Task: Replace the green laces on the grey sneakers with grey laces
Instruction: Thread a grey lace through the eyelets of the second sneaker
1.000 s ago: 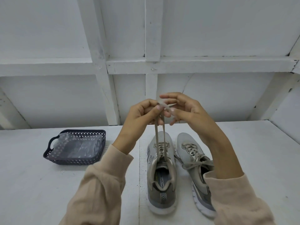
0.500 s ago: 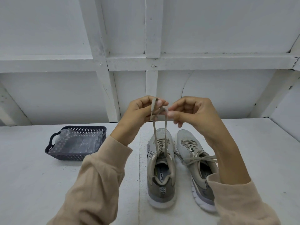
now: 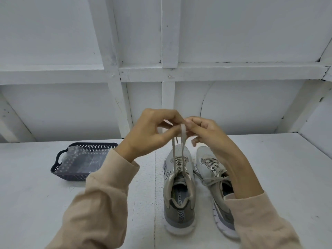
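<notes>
White framed wall [image 3: 71,42] behind white tabletop [image 3: 36,203]

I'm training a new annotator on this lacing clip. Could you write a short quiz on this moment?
1. True or false: the left hand and right hand hold the lace raised above the left sneaker.
2. Where is the dark basket? A) left of the sneakers B) between them C) on top of one.
3. Which sneaker's lace lies loose, unheld?
Key: 1 true; 2 A; 3 the right sneaker.
</notes>
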A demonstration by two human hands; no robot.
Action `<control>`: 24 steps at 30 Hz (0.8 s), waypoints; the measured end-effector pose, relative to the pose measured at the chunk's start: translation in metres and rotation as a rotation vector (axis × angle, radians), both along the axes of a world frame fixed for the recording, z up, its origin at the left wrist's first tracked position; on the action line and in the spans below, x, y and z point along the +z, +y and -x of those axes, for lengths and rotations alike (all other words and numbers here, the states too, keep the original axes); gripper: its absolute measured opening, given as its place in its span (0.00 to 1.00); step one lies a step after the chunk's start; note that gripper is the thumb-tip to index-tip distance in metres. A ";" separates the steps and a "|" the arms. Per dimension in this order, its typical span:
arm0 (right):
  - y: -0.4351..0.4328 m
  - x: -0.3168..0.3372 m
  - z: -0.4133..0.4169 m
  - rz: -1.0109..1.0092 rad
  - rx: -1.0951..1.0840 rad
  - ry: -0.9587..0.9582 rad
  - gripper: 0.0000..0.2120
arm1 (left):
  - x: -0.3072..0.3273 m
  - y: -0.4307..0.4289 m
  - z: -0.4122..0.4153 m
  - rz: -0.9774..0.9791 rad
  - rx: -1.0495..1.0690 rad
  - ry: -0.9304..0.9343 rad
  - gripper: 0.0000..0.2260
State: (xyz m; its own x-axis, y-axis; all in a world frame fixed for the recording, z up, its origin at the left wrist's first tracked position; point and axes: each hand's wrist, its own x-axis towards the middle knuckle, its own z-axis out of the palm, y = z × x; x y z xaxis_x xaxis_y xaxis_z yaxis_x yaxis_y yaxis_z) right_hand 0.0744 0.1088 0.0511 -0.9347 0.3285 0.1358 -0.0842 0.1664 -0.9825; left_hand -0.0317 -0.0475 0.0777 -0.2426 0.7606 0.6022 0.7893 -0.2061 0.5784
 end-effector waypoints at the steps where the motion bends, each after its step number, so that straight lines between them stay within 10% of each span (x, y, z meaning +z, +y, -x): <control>1: -0.002 0.002 0.002 0.039 0.054 -0.006 0.19 | 0.000 0.001 -0.001 -0.009 -0.028 0.060 0.03; 18: 0.006 -0.016 0.004 0.214 0.125 0.102 0.05 | -0.016 0.009 0.003 -0.112 -0.092 0.116 0.03; 24: 0.033 -0.019 -0.023 0.166 -0.078 0.094 0.08 | -0.037 -0.006 0.022 -0.195 0.041 -0.212 0.02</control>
State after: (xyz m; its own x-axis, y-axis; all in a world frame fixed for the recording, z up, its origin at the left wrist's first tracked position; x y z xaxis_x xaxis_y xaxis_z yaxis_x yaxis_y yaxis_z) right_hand 0.0973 0.1422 0.0320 -0.8914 0.4244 0.1591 -0.1701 0.0121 -0.9854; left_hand -0.0541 -0.0538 0.0404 -0.4065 0.6224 0.6689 0.6650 -0.3005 0.6837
